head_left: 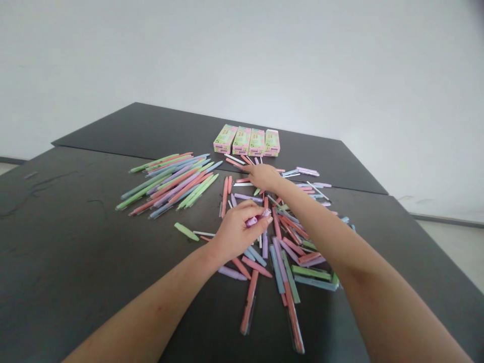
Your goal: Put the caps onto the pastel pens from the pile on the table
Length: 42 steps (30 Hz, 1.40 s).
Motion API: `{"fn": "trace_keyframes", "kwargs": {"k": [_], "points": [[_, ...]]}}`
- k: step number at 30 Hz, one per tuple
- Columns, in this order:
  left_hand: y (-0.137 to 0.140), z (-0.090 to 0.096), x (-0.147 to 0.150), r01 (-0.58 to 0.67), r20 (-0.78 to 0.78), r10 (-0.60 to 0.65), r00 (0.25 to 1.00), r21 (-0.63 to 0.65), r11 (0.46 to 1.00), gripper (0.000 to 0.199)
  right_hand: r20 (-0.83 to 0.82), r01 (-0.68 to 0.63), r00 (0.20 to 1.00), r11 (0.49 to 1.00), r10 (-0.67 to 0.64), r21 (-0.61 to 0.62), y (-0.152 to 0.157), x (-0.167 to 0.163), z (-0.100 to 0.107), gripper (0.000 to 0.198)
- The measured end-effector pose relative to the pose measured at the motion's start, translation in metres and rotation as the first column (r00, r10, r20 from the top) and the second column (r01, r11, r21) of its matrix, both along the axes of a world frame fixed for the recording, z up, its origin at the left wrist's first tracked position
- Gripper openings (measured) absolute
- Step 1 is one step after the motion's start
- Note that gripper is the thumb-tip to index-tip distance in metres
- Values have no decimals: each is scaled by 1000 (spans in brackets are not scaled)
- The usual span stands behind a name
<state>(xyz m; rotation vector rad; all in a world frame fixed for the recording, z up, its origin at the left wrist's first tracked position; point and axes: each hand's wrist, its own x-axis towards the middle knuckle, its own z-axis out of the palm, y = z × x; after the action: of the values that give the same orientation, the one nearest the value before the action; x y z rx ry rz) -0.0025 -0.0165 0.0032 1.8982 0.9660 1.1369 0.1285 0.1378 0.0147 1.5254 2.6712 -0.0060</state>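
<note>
Blk tbl (86,247), wht wall (242,60) behind

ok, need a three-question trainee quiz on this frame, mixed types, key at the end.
1. Count: how many pale green-and-pink cardboard boxes are in the row?
2. True or false: the left hand holds only green plastic pieces.
3. Choose: relative to the right hand, the pile of slim multicoloured pastel pens lies
A) to the right
B) to the left
C) beyond the boxes

Key:
1. Four.
2. False; it holds lilac tubular plastic pieces.
3. B.
</note>
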Motion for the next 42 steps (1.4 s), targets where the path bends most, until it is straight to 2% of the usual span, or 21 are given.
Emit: {"fn": "trace_keyframes", "kwargs": {"k": [2, 4, 6, 11, 14, 19, 24, 29, 36, 42], "points": [[0, 0, 1, 22, -13, -22, 1000, 3, 1000, 16, -75, 16, 997, 1000, -15, 10, -5, 19, 5, 51], [-1, 0, 1, 40, -28, -40, 999, 6, 999, 16, -190, 91, 978, 995, -82, 43, -10, 42, 10, 49], [-1, -1, 2, 52, -44, -52, 998, 10, 999, 16, -233, 200, 954, 979, -186, 37, -16, 68, 13, 48], [0, -4, 3, 63, -83, -62, 995, 9, 998, 18, -120, 424, 900, 906, -420, 12, -35, 124, 10, 50], [2, -6, 3, 77, -113, -72, 991, 37, 996, 18, -7, 454, 891, 891, -454, -16, -48, 138, 1, 52], [2, -6, 3, 90, -107, -84, 991, 55, 994, 16, 107, 426, 899, 905, -425, 15, -71, 128, -11, 49], [2, -6, 3, 80, -111, -75, 991, 48, 996, 15, 93, 402, 908, 912, -408, 78, -91, 106, -15, 48], [2, -7, 3, 76, -131, -68, 989, 54, 996, 15, 77, 330, 940, 943, -332, 40, -108, 86, -11, 43], [4, -7, 3, 83, -151, -71, 986, 72, 994, 15, 65, 226, 972, 974, -226, 13, -126, 61, -3, 53], [4, -7, 2, 84, -163, -72, 984, 65, 994, 16, -5, 180, 984, 984, -180, -4, -138, 59, 4, 48]]}}
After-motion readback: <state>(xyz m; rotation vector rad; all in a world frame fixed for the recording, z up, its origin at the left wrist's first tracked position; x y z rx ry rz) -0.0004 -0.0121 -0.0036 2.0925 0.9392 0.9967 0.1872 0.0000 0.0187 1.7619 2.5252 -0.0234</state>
